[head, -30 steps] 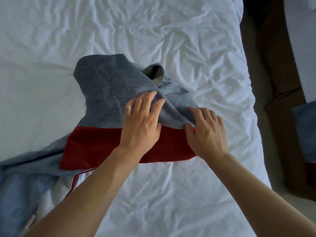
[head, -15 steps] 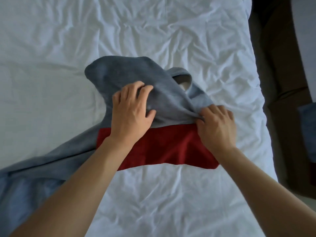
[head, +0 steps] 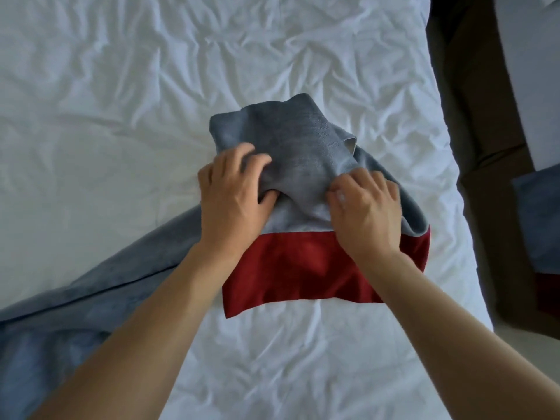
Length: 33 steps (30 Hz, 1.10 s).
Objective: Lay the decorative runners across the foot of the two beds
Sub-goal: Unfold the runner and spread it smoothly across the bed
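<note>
The left hand [head: 233, 204] and the right hand [head: 366, 213] each pinch a bunched fold of the grey-blue woven fabric runner with a dark red end band [head: 297, 159], fingers curled into the cloth. The runner lies on the wrinkled white bed sheet [head: 121, 101], its red band nearest the person and its grey length trailing off from the left hand. Beyond the right hand, past the sheet's edge, is a dark brown floor strip [head: 472, 131] and a second bed [head: 533, 71].

The runner [head: 291, 153] is plain grey-blue with a deep red band [head: 306, 268]; the bed [head: 121, 86] sheet is plain white.
</note>
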Each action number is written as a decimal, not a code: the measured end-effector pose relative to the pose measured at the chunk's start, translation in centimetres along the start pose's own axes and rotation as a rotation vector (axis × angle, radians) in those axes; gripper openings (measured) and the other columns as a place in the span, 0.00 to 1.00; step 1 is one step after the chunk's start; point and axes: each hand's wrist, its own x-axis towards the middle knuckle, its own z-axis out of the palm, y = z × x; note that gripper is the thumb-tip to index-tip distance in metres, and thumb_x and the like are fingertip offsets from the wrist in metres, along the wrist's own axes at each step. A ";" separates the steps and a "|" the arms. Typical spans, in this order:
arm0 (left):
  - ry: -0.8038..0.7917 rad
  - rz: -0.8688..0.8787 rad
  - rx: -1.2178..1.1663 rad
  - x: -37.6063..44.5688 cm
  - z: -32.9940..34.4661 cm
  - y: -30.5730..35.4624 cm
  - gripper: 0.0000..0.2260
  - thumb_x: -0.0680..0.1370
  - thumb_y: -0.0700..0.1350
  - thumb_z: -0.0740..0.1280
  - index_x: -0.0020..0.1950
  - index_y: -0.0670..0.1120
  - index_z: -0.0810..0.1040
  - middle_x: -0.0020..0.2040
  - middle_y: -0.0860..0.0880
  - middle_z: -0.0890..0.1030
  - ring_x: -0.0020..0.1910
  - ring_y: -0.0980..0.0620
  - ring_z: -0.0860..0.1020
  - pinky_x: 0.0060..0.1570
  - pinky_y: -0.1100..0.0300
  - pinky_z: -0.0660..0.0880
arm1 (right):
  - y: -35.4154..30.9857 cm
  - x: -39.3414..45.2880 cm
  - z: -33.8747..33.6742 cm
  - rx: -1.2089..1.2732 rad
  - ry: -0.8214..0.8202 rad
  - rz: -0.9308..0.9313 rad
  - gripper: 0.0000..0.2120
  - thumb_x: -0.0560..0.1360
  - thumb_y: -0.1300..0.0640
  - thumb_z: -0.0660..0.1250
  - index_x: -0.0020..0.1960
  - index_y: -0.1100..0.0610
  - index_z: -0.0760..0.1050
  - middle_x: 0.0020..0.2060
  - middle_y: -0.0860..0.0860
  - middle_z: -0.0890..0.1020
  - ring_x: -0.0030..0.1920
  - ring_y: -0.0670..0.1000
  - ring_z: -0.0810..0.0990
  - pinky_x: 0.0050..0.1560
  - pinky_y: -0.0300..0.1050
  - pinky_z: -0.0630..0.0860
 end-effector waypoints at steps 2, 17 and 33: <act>-0.033 -0.212 -0.053 -0.2 -0.4 -0.9 0.35 0.70 0.56 0.73 0.73 0.48 0.66 0.74 0.44 0.66 0.71 0.42 0.66 0.63 0.44 0.67 | 2.4 -0.1 -0.3 -0.043 -0.060 0.111 0.05 0.77 0.58 0.65 0.44 0.58 0.78 0.43 0.55 0.80 0.49 0.61 0.76 0.54 0.56 0.69; -0.183 -0.240 -0.565 0.7 -2.9 4.4 0.09 0.75 0.54 0.64 0.47 0.50 0.78 0.40 0.53 0.82 0.42 0.51 0.81 0.47 0.50 0.77 | -5.5 0.0 -2.5 0.145 -0.039 -0.259 0.32 0.70 0.58 0.67 0.73 0.47 0.68 0.60 0.53 0.75 0.59 0.55 0.74 0.64 0.53 0.68; -0.058 -0.210 -0.435 -1.9 -1.8 0.4 0.11 0.73 0.43 0.72 0.54 0.49 0.77 0.52 0.53 0.78 0.53 0.50 0.77 0.58 0.54 0.68 | 0.7 -2.1 -2.9 -0.005 -0.019 0.123 0.14 0.74 0.46 0.68 0.35 0.54 0.82 0.34 0.48 0.82 0.47 0.54 0.78 0.60 0.49 0.69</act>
